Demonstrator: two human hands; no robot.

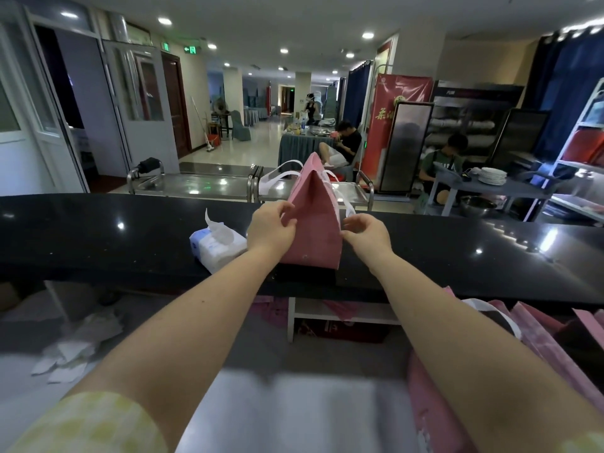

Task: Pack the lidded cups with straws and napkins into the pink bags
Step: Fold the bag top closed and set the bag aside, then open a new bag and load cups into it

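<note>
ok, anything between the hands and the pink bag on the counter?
Nothing visible: left hand and right hand pinch the pink bag at its two side edges; the tissue pack lies off to its left.

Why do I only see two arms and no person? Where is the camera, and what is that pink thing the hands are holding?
There is no machine here, just a person. The camera sits on their head and looks forward and down, so you see only their own arms reaching out. The left hand and the right hand each pinch one side edge of a pink bag. The bag stands upright on a long black counter, and its white handles stick up at the top. Beside it, on the left, lies a pack of tissues with one tissue poking out. Some other pink bags lie lower down on the right. No cups or straws show in this picture.
</note>
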